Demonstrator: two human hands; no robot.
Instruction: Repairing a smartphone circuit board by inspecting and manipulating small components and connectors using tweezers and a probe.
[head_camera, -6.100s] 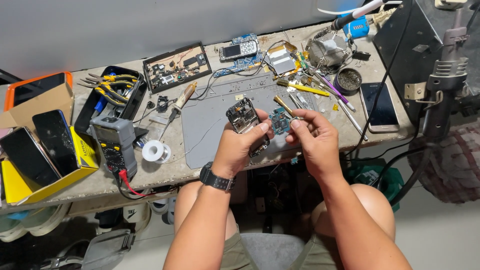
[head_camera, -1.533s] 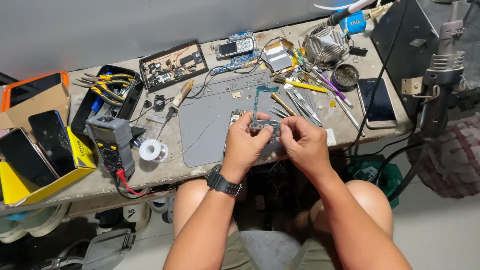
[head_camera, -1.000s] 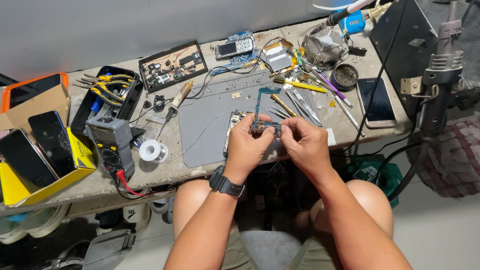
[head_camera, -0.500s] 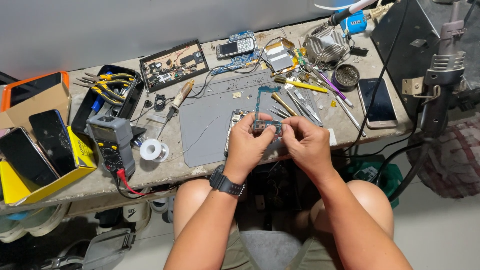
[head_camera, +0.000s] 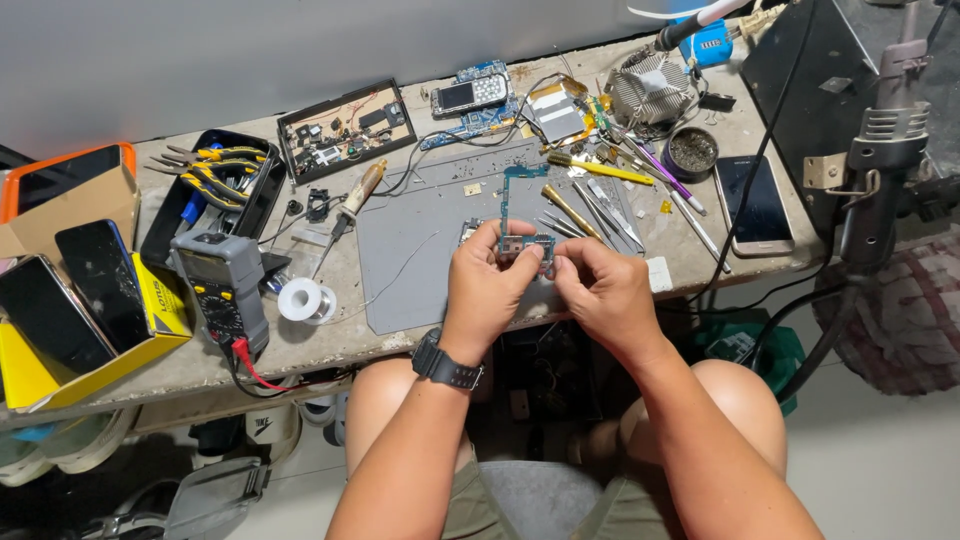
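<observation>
Left hand (head_camera: 490, 285) and right hand (head_camera: 600, 290) both pinch one small circuit board (head_camera: 527, 247) just above the grey mat (head_camera: 420, 250) on the counter (head_camera: 330, 340). It looks light, stiff and fragile, best gripped by its edges. Nearby: one multimeter (head_camera: 222, 290), one solder spool (head_camera: 300, 299).

Phone-repair workshop: cluttered bench (head_camera: 700, 225) w/ multimeter (head_camera: 222, 290), solder spool (head_camera: 300, 299), circuit boards (head_camera: 345, 129), pliers (head_camera: 215, 175).

Worn workbench (head_camera: 400, 345) carries a grey mat (head_camera: 420, 250), multimeter (head_camera: 222, 290) (grey), solder spool (head_camera: 300, 300)
</observation>
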